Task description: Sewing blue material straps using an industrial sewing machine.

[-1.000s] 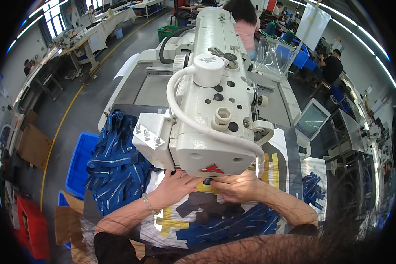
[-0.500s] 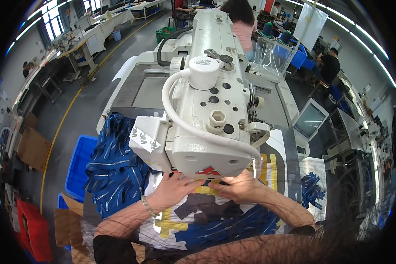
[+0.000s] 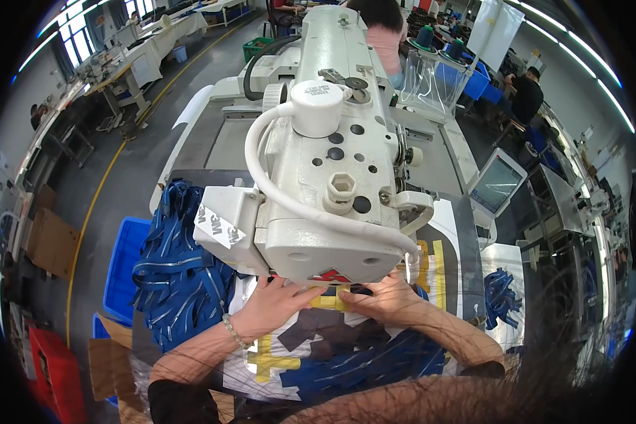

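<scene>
Under the front of a white industrial sewing machine [image 3: 307, 244], both hands rest on a white work sheet marked with yellow tape [image 3: 325, 302]. My left hand [image 3: 279, 305] lies flat with fingers spread, its fingertips at the tape's left side. Across from it, my right hand [image 3: 383, 300] presses down with thumb stretched toward the tape; some of its fingers are hidden by the machine. A small dark blue piece [image 3: 361, 290] shows between the hands. Nearer me lie dark fabric pieces [image 3: 332, 332] and blue zipper strips [image 3: 374, 367].
A big heap of blue zipper strips [image 3: 180, 275] lies left of the machine, beside a blue bin [image 3: 124, 272]. At the right stand a control screen [image 3: 498, 182] and a smaller strip bundle [image 3: 502, 298]. Other people sit farther back.
The view has shifted slightly, so the machine appears a little higher and more to the left. Both hands stay at the tape, with only slight finger movement.
</scene>
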{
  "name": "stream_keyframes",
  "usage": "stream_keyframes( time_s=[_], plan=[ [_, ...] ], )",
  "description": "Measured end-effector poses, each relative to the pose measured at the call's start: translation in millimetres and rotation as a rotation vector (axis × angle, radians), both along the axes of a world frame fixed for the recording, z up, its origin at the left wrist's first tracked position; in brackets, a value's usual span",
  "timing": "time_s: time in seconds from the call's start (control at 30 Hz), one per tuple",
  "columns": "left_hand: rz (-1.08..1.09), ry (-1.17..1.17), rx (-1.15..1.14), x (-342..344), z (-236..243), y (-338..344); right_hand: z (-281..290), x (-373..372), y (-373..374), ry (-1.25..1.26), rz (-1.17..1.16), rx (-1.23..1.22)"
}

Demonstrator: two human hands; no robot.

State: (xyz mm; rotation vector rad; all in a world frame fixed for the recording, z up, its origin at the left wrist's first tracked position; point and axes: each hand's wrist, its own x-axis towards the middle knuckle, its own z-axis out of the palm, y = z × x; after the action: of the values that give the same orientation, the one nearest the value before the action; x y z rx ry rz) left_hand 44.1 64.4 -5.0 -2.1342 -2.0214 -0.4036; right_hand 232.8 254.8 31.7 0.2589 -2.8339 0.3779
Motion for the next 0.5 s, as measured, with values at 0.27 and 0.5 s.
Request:
stream_keyframes(
  time_s=[0.27, 0.5],
  plan=[
    [0.001, 0.002, 0.025, -3, -7, 5, -15, 0, 3, -0.079, -0.055, -0.083],
    [0.035, 0.03, -0.006, 0, 0, 2, -1, -1, 0, -0.02, -0.035, -0.023]
  ],
)
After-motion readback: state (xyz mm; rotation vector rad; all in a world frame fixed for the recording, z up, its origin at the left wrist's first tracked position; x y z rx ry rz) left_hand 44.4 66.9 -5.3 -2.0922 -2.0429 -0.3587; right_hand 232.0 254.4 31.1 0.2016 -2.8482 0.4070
